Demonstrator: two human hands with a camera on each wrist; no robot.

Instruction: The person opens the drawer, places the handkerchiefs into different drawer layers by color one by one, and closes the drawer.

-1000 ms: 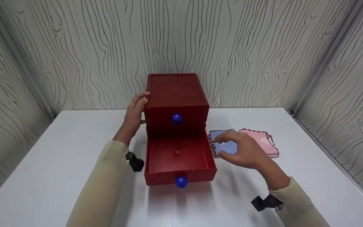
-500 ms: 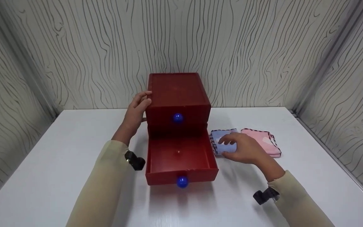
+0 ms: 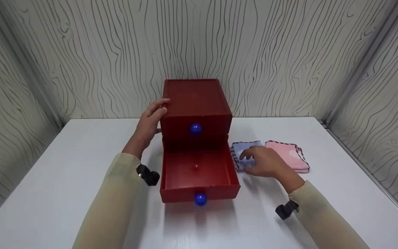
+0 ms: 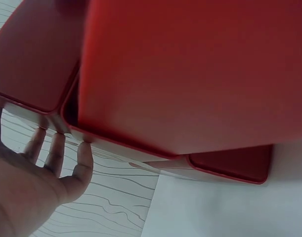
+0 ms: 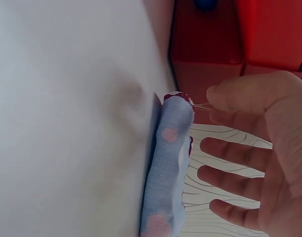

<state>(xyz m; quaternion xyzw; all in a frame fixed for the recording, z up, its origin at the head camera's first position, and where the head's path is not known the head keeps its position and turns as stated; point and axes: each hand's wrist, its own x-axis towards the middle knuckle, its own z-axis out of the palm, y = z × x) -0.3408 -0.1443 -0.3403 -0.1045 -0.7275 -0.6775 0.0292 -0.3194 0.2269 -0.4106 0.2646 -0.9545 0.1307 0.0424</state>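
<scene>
My left hand (image 3: 147, 126) lies against the left side of a dark red drawer cabinet (image 3: 195, 98), fingertips over its top edge. In the left wrist view, its fingers (image 4: 54, 153) are spread along the cabinet's side. Below a closed upper drawer with a blue knob (image 3: 196, 129), the lower drawer (image 3: 199, 193) is pulled out and bare inside. My right hand (image 3: 266, 162) is over a folded blue cloth (image 3: 237, 155) with checked edging, thumb and fingers apart. In the right wrist view, the cloth (image 5: 165, 153) shows pink spots, and the fingertips are close beside it.
A folded pink cloth (image 3: 290, 157) lies right of the blue one on the white table (image 3: 71, 166). Wood-grain patterned panels (image 3: 199, 41) stand behind the table and at both sides. The pulled-out drawer projects toward the table's front.
My right hand has shifted slightly and its fingers have drawn closer together over the blue cloth. The left hand stays at the cabinet; the whole view has moved a little.
</scene>
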